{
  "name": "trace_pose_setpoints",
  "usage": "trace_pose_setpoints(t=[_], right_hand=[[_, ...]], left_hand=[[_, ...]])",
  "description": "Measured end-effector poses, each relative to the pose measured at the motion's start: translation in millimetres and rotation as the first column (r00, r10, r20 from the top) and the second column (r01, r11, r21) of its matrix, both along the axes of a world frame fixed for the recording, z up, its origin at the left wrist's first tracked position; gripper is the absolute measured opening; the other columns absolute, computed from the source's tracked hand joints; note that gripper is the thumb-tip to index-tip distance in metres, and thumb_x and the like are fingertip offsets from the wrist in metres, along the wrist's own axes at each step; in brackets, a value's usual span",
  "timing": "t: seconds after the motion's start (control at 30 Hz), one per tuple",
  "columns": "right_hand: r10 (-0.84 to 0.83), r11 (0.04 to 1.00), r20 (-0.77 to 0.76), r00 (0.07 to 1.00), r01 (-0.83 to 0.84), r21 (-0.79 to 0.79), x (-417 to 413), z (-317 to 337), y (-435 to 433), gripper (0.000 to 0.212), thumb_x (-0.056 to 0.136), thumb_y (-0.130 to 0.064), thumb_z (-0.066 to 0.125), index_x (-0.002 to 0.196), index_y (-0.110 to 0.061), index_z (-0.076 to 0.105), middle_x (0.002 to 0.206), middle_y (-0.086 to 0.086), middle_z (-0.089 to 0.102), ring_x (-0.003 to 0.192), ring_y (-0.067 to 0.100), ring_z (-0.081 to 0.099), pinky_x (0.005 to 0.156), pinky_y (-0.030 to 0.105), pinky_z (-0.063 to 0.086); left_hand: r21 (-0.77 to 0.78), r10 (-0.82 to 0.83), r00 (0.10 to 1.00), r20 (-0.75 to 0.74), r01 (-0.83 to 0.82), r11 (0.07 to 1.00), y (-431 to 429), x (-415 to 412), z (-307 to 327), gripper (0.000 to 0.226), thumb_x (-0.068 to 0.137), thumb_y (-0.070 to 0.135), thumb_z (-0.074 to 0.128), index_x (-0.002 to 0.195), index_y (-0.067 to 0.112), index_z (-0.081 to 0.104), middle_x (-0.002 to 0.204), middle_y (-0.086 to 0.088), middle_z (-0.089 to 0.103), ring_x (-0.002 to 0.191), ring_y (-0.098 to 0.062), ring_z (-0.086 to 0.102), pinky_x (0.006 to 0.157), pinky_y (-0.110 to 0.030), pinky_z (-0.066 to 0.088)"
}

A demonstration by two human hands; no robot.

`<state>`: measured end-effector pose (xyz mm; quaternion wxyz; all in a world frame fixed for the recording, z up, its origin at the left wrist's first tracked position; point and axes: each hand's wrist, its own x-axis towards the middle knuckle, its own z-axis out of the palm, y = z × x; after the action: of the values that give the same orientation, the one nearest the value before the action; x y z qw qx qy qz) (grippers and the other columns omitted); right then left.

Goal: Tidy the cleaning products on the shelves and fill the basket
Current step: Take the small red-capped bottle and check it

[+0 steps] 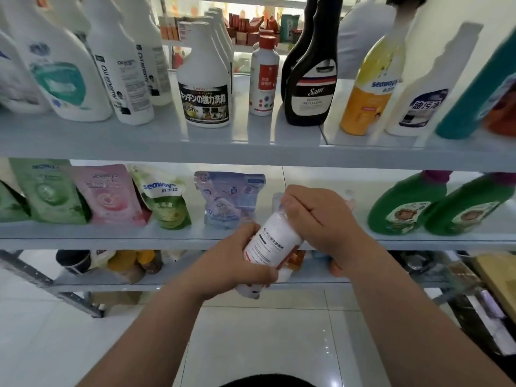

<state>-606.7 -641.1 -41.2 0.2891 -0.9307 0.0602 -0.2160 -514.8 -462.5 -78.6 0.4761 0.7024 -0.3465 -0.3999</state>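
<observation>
A small white bottle (272, 241) with a printed label is tilted in front of the middle shelf (111, 238). My left hand (237, 263) grips its lower body from the left. My right hand (321, 222) curls over its top end, hiding the cap. On the upper shelf (167, 143) stands a matching white bottle with a red cap (264, 79) among other cleaner bottles. No basket is in view.
Refill pouches (109, 196) line the middle shelf at left, and green bottles (435, 208) stand at right. A black Sam bottle (310, 79) and a yellow bottle (371, 88) stand on the upper shelf. A lower shelf (195, 280) holds more items above the white tiled floor.
</observation>
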Motion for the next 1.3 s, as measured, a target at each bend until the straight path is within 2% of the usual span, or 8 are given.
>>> trace_pose_setpoints(t=[0.1,0.23,0.33,0.47,0.73,0.9,1.03,1.3], right_hand=[[0.021,0.999,0.041,0.999,-0.023,0.046,17.2,6.4,10.8,0.033,0.097,-0.044,0.035,0.07,-0.027,0.043,0.063,-0.004,0.048,0.062,0.015,0.045,0.058,0.034,0.036],[-0.143,0.984,-0.03,0.989,0.146,0.104,41.5,10.3,24.2,0.033,0.099,-0.045,0.038,0.07,-0.03,0.043,0.067,-0.004,0.053,0.065,0.012,0.048,0.064,0.036,0.04],[-0.255,0.904,0.023,0.967,0.23,0.361,53.3,12.0,41.4,0.034,0.103,-0.043,0.048,0.077,-0.024,0.06,0.076,-0.004,0.062,0.07,0.007,0.054,0.068,0.033,0.043],[-0.21,0.751,0.113,0.971,0.086,0.654,53.6,8.0,63.1,0.021,0.098,-0.049,0.054,0.106,-0.035,0.067,0.095,-0.017,0.069,0.089,0.004,0.063,0.076,0.023,0.053],[-0.077,0.723,0.153,0.985,-0.05,0.689,54.7,-2.6,54.2,0.082,0.094,-0.012,0.071,0.153,-0.049,0.028,0.138,-0.013,0.063,0.13,0.016,0.06,0.104,0.05,0.053],[-0.166,0.742,0.297,0.94,-0.08,0.666,62.0,20.3,11.9,0.087,0.082,-0.018,0.081,0.151,-0.045,0.035,0.135,-0.003,0.066,0.126,0.02,0.063,0.097,0.045,0.057],[-0.271,0.784,0.368,0.889,-0.018,0.621,70.2,39.9,-34.3,0.087,0.079,-0.02,0.082,0.145,-0.051,0.035,0.131,-0.009,0.067,0.119,0.014,0.066,0.093,0.038,0.059],[-0.358,0.865,0.351,0.865,0.166,0.473,87.6,53.4,-103.7,0.083,0.078,-0.02,0.087,0.133,-0.053,0.034,0.107,-0.046,0.055,0.103,-0.025,0.054,0.072,0.002,0.048]], left_hand=[[-0.085,-0.072,0.975,-0.211,0.055,0.995,10.9,14.1,-3.5,0.081,0.057,0.034,0.084,0.13,0.031,0.049,0.104,-0.012,0.072,0.088,-0.035,0.074,0.076,-0.049,0.06],[-0.048,0.014,0.999,0.042,-0.012,0.999,15.3,30.3,5.6,0.075,0.066,0.049,0.09,0.125,0.036,0.047,0.108,-0.003,0.067,0.084,-0.015,0.073,0.067,-0.033,0.062],[-0.131,0.101,0.994,0.026,-0.097,0.987,21.1,39.6,8.3,0.048,0.086,0.041,0.074,0.124,0.04,0.045,0.11,-0.002,0.064,0.077,-0.014,0.073,0.057,-0.03,0.059],[-0.243,0.208,0.957,-0.203,-0.255,0.936,26.6,51.8,5.2,0.036,0.087,0.062,0.059,0.121,0.055,0.049,0.12,0.005,0.067,0.101,-0.014,0.071,0.078,-0.046,0.063],[-0.384,0.188,0.909,-0.373,-0.336,0.86,-1.7,58.0,33.8,0.037,0.107,0.02,0.043,0.132,0.042,0.059,0.126,0.008,0.07,0.112,-0.021,0.07,0.084,-0.054,0.06],[-0.439,0.22,0.975,0.005,-0.196,0.877,-39.5,70.8,59.3,0.032,0.105,0.038,0.048,0.135,0.046,0.053,0.135,0.008,0.058,0.12,-0.011,0.062,0.093,-0.039,0.059],[-0.487,0.383,0.864,0.328,-0.193,0.852,-74.2,88.1,86.4,0.044,0.1,0.032,0.056,0.139,0.044,0.041,0.138,0.011,0.047,0.126,0.002,0.048,0.097,-0.019,0.048],[-0.371,0.533,0.615,0.581,-0.383,0.846,-167.6,136.7,108.0,0.082,0.096,0.021,0.064,0.158,0.022,0.011,0.157,-0.007,0.018,0.139,-0.02,0.027,0.111,-0.028,0.025]])
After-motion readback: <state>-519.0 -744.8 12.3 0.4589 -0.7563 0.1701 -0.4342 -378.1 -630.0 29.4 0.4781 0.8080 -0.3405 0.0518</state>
